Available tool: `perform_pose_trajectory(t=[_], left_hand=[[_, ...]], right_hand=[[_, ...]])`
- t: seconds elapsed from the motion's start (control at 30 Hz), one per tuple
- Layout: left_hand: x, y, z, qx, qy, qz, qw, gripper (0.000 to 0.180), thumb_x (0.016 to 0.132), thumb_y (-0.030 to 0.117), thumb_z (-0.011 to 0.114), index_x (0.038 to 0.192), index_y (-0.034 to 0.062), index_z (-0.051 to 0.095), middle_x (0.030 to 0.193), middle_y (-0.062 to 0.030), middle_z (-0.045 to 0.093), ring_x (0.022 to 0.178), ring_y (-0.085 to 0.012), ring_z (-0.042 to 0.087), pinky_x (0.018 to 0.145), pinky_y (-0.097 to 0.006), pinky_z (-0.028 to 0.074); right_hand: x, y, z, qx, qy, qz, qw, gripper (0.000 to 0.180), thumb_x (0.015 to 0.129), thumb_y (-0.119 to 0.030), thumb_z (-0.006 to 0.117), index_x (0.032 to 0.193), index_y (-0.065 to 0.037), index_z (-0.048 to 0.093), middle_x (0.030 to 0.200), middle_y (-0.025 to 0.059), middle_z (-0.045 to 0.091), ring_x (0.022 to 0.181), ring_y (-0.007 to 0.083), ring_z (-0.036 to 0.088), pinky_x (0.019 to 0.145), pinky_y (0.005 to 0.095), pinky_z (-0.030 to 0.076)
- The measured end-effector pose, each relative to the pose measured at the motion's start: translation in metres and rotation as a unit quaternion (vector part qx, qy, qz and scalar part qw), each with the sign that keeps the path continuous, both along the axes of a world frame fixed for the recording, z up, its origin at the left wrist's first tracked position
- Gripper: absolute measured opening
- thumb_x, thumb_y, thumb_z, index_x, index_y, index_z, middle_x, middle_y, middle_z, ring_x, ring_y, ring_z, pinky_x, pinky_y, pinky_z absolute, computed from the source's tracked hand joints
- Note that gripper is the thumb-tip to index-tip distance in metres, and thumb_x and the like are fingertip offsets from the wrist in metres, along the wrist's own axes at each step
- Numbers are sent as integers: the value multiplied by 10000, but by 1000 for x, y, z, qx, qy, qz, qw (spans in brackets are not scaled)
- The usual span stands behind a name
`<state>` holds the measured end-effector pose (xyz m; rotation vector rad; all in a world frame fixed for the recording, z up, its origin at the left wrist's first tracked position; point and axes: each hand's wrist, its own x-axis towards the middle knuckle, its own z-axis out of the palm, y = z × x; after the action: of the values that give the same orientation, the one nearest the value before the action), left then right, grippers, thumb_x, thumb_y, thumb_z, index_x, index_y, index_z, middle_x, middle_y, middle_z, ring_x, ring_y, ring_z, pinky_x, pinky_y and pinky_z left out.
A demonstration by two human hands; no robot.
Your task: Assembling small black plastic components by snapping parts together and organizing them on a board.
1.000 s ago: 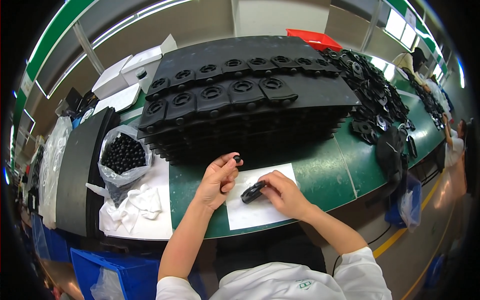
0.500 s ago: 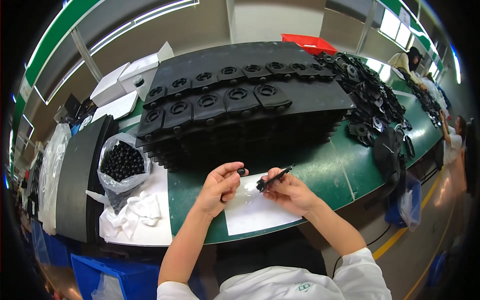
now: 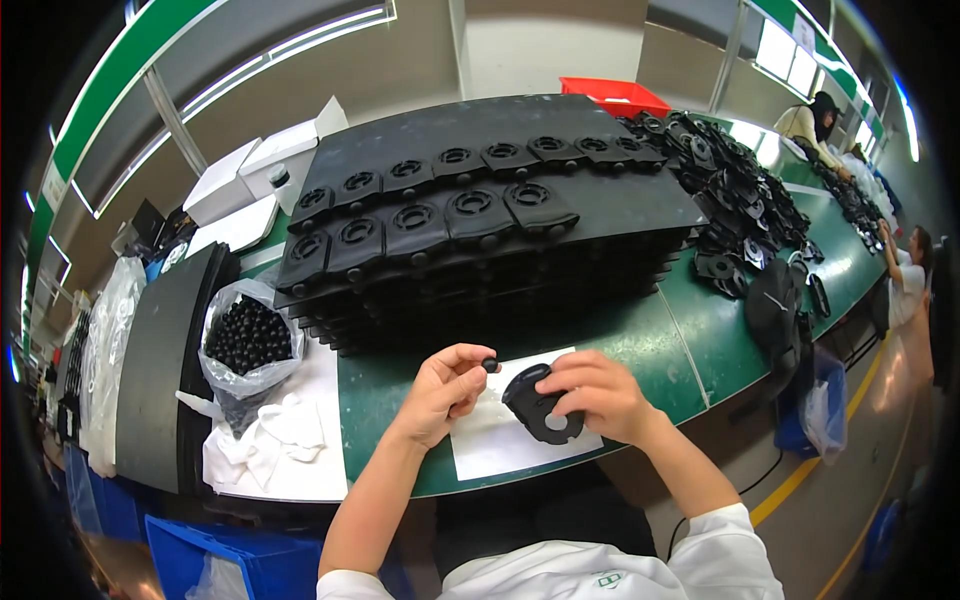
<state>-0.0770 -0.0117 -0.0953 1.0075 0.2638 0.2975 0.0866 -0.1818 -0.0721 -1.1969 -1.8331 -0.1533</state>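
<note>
Stacks of black trays (image 3: pixel 480 215) fill the back of the green table (image 3: pixel 640 345). Near the front edge lies a white sheet (image 3: pixel 490 450), right under both hands. A clear bag of small black caps (image 3: pixel 245 335) sits well off to the left, w/ white cloth (image 3: pixel 275 440) bunched below it.

Right hand (image 3: pixel 595 395) holds a flat black part (image 3: pixel 540 405) above the sheet. It is tipped up on edge, round end down near the sheet, top end up toward the other hand. Fingers wrap its right side, grip fairly tight.

Left hand (image 3: pixel 445 390) pinches one tiny black cap (image 3: pixel 490 365) btw thumb & first finger, grip very narrow. Cap is just beside the part's top left edge, a bit above it, not touching as far as I can tell. So the cap lies left & up from the part, and the left hand is the nearer one to that top end.
</note>
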Motion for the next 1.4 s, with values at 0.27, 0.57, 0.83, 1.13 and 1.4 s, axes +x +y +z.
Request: perform_pose_trajectory(t=[0.27,0.57,0.83,1.13,1.4], left_hand=[[1,-3,7,-6,-1,2,1000,243,766,20,645,997,56,578,896,-24,583,519,-12,395,408,-135,262],[0,-2,4,-13,4,-14,1000,230,749,14,663,958,53,576,861,7,569,526,-9,410,408,-132,274],[3,-8,13,-1,17,-4,1000,169,800,85,637,947,55,559,690,29,505,550,-20,393,409,-135,268],[1,-4,5,4,22,-33,999,131,812,120,644,881,70,545,639,30,468,542,-25,376,409,-141,252],[2,-4,2,35,48,7,998,111,783,82,656,766,63,547,672,26,521,499,-17,376,410,-157,263]], right_hand=[[-4,-1,0,16,-80,-13,997,176,586,4,635,717,-64,540,965,51,625,908,244,574,712,306,522],[-14,18,-36,-137,691,148,694,198,867,52,485,1026,-65,465,1023,106,571,925,202,578,812,308,479],[-20,21,-34,-192,742,147,626,233,893,-40,500,1114,-98,450,988,65,554,886,158,552,795,287,474],[-20,22,-37,-194,717,144,654,153,898,-50,503,1028,-115,457,1004,44,572,948,140,564,805,285,485],[-25,23,-32,-176,690,135,689,108,902,-80,508,987,-100,445,967,45,569,895,137,565,785,283,489]])
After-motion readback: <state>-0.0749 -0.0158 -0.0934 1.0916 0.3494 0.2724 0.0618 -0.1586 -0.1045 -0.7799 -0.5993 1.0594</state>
